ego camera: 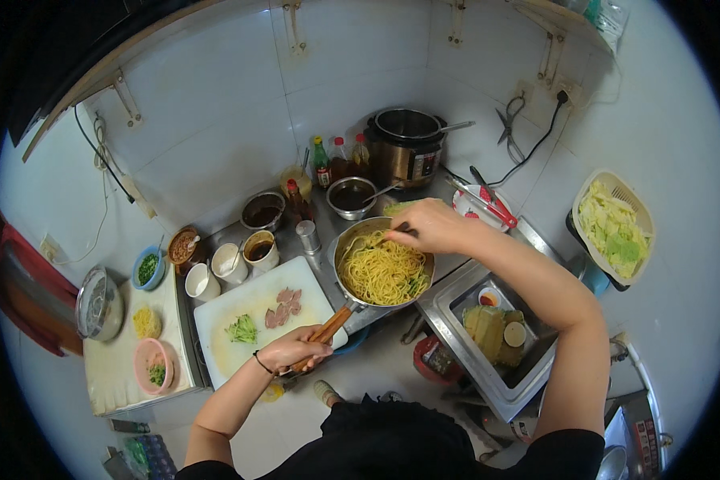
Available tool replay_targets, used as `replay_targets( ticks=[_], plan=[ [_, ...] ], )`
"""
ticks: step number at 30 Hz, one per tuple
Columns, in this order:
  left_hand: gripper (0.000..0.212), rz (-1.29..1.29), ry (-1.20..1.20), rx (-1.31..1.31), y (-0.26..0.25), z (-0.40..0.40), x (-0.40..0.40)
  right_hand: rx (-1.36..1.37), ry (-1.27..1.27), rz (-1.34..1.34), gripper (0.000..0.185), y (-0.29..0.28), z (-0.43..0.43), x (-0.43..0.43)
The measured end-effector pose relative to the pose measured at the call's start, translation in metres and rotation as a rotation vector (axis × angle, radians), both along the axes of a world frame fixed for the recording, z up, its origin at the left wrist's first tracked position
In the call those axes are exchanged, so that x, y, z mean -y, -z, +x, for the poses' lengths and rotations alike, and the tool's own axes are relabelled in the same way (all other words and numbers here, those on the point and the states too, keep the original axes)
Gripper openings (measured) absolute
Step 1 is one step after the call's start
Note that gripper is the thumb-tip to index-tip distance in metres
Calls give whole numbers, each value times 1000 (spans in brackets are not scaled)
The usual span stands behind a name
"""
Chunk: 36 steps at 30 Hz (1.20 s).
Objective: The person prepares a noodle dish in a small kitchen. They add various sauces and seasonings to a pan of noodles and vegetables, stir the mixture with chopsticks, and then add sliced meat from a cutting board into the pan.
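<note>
My left hand (296,350) grips the wooden handle (327,332) of a metal saucepan (343,283). Yellow noodles (384,270) mixed with some green leaves fill the pan. Over its far right rim is my right hand (429,225), closed around a dark utensil (406,228) whose lower end is hidden; its kind is unclear. Left of the pan lies a white cutting board (234,366) bearing sliced meat (283,308) and a pile of shredded green vegetable (242,329). A metal-capped shaker (308,236) stands between the board and the pan.
Sauce bowls (351,198), bottles (321,162) and an electric pressure cooker (405,150) line the back wall. White cups (203,282) stand behind the board. At right are red-handled tongs (486,201), a steel sink (438,312) and a basket of cut cabbage (612,225).
</note>
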<state>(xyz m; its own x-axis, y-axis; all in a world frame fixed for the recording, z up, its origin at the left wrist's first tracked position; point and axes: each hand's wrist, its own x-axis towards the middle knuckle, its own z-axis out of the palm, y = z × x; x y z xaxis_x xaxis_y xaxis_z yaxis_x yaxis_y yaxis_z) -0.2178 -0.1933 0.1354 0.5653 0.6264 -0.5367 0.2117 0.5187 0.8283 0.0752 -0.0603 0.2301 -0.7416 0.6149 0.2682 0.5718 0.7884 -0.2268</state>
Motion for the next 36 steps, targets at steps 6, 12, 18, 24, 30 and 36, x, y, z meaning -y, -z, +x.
replay_targets(
  ticks=[6, 12, 18, 24, 30, 36],
  plan=[
    [14, -27, -119, 108, 18, 15, -20, -276, 425, -352, 32, 5, 33, 18],
    [14, -89, -121, 90, 50, 60, -48, -799, 955, -844, 36, 84, 41, 7],
    [15, -71, -76, 52, 62, 78, -45, -986, 993, -691, 35, 115, 38, 12],
    [17, 51, 29, -146, 47, 34, -29, -885, 936, -670, 35, 68, 97, 25],
    [19, 67, 47, -193, 1, 33, -14, -1140, 860, -1091, 35, 112, 117, 15],
    [21, 118, 47, -236, 20, 51, -25, -1573, 692, -1220, 26, 187, 98, 18]
  ],
)
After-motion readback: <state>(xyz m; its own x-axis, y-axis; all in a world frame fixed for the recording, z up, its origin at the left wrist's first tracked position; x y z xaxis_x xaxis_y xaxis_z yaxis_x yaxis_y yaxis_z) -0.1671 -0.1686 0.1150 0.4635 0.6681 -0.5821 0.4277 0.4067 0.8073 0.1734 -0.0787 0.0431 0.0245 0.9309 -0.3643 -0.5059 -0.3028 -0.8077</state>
